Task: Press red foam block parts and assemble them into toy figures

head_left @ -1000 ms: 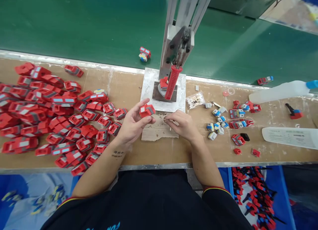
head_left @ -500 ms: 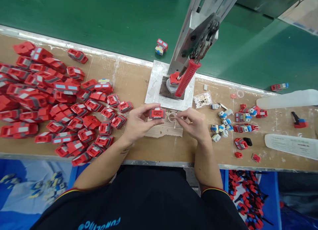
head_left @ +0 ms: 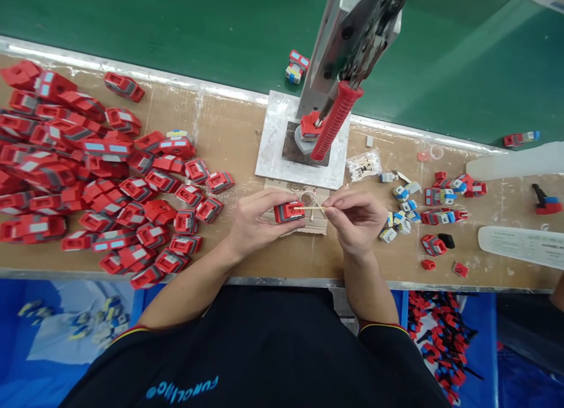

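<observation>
My left hand (head_left: 258, 223) is closed around a red and grey toy vehicle body (head_left: 282, 214), pinched between thumb and fingers with its hollow side up. In my right hand (head_left: 358, 218) a thin cotton swab (head_left: 314, 208) is pinched between thumb and fingertips. The swab lies level, and its far tip meets the red body's hollow; that tip is too small to make out. Just behind the swab sits a small clear round dish (head_left: 308, 197) on a torn piece of cardboard (head_left: 319, 226). Another swab lies against the dish.
A lever press with a red handle (head_left: 337, 123) stands on a metal plate (head_left: 268, 155) ahead, a red part under it. Red vehicle bodies (head_left: 110, 179) are heaped left. To the right lie bagged swabs (head_left: 365, 164) and small white-blue parts (head_left: 400, 217). Blue bins (head_left: 480, 337) sit below the front edge.
My right hand has lifted the swab from the dish and brought it level to the red body. My left hand has moved slightly right and tilted the body. The camera view has shifted.
</observation>
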`<state>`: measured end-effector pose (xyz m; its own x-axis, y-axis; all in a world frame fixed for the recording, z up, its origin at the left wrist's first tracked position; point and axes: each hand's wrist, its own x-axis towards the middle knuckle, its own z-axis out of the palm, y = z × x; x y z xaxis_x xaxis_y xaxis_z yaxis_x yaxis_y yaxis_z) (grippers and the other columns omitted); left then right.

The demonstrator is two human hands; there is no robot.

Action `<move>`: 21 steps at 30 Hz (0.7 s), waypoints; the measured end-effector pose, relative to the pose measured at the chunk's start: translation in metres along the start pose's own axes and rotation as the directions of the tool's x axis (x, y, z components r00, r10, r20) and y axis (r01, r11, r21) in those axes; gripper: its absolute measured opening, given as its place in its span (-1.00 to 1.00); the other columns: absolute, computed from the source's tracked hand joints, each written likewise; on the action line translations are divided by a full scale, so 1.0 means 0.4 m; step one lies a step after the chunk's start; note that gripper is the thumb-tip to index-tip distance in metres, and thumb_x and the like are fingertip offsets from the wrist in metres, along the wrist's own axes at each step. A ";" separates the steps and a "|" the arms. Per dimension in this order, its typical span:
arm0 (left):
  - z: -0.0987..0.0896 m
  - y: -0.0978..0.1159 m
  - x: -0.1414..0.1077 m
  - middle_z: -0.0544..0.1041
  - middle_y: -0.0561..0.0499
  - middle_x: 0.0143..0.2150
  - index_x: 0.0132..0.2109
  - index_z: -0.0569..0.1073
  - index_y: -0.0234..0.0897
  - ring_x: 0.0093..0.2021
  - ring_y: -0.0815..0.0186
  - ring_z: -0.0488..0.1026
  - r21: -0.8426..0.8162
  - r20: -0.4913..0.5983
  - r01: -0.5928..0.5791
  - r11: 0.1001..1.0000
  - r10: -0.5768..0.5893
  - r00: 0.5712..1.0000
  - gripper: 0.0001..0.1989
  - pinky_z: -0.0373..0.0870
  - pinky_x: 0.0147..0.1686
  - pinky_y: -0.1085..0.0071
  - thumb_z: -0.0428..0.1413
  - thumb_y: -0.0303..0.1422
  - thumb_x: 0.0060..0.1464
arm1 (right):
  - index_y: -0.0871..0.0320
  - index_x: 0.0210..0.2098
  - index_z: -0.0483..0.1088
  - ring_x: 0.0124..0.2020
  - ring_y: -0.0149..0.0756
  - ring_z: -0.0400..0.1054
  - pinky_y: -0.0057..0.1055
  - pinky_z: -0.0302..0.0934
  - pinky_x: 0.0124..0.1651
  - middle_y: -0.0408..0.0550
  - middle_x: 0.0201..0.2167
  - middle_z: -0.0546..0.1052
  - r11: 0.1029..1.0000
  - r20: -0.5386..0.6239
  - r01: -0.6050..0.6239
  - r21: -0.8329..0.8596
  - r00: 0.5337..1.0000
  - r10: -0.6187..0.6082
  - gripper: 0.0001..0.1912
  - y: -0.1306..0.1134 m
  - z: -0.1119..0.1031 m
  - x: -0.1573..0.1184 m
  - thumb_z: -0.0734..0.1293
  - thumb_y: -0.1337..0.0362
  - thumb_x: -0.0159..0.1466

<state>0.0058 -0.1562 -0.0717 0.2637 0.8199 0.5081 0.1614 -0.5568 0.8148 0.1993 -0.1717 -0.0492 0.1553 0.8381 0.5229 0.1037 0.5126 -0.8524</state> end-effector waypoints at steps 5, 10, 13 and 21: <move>-0.003 0.001 -0.001 0.76 -0.08 -0.16 -0.04 0.66 -0.25 -0.19 0.25 0.73 0.000 0.006 0.002 1.000 -0.002 1.000 -0.69 0.68 -0.09 0.37 0.46 -0.24 0.12 | 0.03 -0.34 0.54 -0.43 -0.30 0.61 -0.33 0.49 -0.36 -0.14 -0.45 0.69 1.000 0.026 -0.024 0.006 0.999 0.023 -0.85 0.000 0.000 -0.001 0.56 0.23 0.31; -0.003 0.000 -0.004 0.76 -0.08 -0.17 -0.03 0.66 -0.24 -0.20 0.25 0.73 -0.012 0.017 -0.004 1.000 0.004 1.000 -0.67 0.68 -0.13 0.37 0.47 -0.22 0.11 | 0.04 -0.34 0.54 -0.43 -0.31 0.61 -0.36 0.43 -0.41 -0.13 -0.44 0.70 0.999 0.046 -0.048 -0.007 0.998 0.048 -0.85 0.001 0.002 -0.004 0.55 0.21 0.31; -0.003 -0.001 -0.005 0.76 -0.09 -0.18 -0.03 0.66 -0.25 -0.20 0.25 0.72 -0.016 0.013 -0.007 1.000 0.007 1.000 -0.66 0.67 -0.12 0.37 0.47 -0.21 0.10 | 0.04 -0.35 0.54 -0.44 -0.31 0.60 -0.37 0.40 -0.44 -0.12 -0.45 0.70 0.999 0.051 -0.047 -0.015 0.998 0.047 -0.84 0.003 0.004 -0.004 0.55 0.20 0.31; -0.003 -0.003 -0.006 0.75 -0.10 -0.17 -0.03 0.66 -0.25 -0.20 0.25 0.72 0.002 -0.001 -0.007 1.000 0.007 1.000 -0.65 0.68 -0.11 0.38 0.46 -0.19 0.11 | 0.04 -0.33 0.56 -0.44 -0.30 0.61 -0.36 0.39 -0.43 -0.13 -0.45 0.70 0.998 0.057 0.007 -0.067 0.998 -0.003 -0.89 0.006 -0.004 -0.002 0.54 0.26 0.31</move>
<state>0.0038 -0.1572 -0.0736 0.2636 0.8162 0.5141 0.1619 -0.5628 0.8106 0.2008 -0.1715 -0.0516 0.0986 0.8459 0.5241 0.1700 0.5046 -0.8464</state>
